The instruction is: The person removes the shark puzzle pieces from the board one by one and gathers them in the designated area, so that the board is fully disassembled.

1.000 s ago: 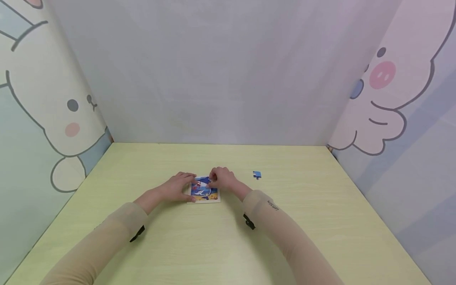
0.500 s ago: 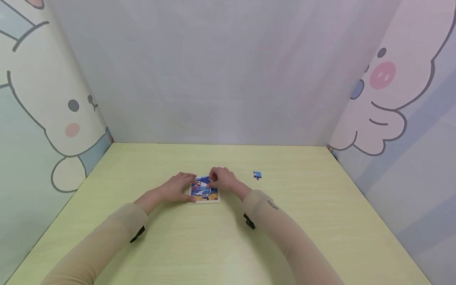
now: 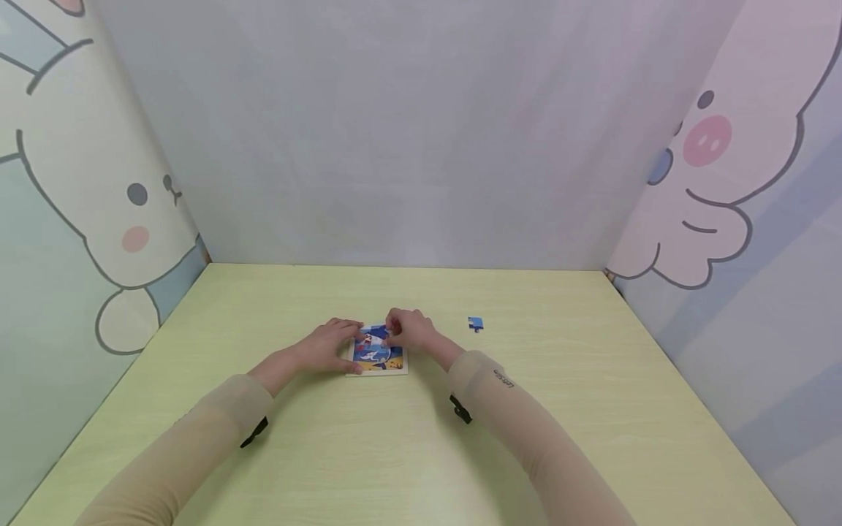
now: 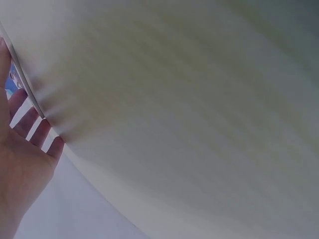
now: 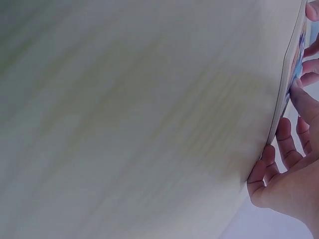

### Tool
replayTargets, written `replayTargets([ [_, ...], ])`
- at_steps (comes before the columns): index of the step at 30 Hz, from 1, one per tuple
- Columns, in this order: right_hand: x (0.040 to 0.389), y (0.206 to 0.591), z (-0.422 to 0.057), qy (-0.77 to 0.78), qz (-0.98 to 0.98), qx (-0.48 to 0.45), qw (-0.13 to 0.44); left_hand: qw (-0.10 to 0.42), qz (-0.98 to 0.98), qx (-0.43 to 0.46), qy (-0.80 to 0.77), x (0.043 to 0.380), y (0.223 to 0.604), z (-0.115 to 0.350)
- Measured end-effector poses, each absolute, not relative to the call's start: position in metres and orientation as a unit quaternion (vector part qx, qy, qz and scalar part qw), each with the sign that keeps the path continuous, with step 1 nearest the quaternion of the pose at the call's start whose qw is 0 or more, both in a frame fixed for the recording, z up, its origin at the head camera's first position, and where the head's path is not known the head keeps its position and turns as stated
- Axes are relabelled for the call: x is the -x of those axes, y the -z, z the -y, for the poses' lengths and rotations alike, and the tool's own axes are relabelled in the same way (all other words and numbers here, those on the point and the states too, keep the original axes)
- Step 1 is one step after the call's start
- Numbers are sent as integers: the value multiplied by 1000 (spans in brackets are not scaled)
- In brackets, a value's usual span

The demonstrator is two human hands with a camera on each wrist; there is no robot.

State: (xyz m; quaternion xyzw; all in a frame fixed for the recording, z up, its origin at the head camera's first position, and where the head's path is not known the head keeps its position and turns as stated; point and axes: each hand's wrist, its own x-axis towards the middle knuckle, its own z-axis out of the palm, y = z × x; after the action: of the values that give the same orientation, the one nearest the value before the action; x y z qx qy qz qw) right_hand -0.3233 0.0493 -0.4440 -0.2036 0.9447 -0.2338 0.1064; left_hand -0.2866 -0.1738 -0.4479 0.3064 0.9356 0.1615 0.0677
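Observation:
In the head view a small square jigsaw puzzle (image 3: 373,356) in a pale tray lies flat on the table, with a blue, white and yellow picture. My left hand (image 3: 325,346) grips the tray's left side, thumb at the near corner and fingers at the far one. Over the upper right part, my right hand (image 3: 411,330) has thumb and curled fingers on a blue piece, which the hand mostly hides. The right wrist view shows that thumb (image 5: 305,99) touching the picture and other fingers by the tray's edge. A loose blue puzzle piece (image 3: 476,324) lies right of the tray.
The pale yellow-green table (image 3: 421,453) extends around the puzzle on all sides. A light curtain (image 3: 408,131) hangs behind its far edge. Printed cartoon cloths stand along the left and right sides.

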Motion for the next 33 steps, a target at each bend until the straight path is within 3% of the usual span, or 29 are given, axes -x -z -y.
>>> replayTargets([
  [14, 324, 443, -49, 224, -945, 210, 110, 56, -937, -298, -172, 284, 449, 174],
  [21, 325, 444, -49, 217, -948, 206, 113, 29, -924, -345, -159, 279, 449, 174],
  [33, 324, 442, -49, 224, -946, 202, 120, 49, -915, -369, -153, 279, 448, 179],
])
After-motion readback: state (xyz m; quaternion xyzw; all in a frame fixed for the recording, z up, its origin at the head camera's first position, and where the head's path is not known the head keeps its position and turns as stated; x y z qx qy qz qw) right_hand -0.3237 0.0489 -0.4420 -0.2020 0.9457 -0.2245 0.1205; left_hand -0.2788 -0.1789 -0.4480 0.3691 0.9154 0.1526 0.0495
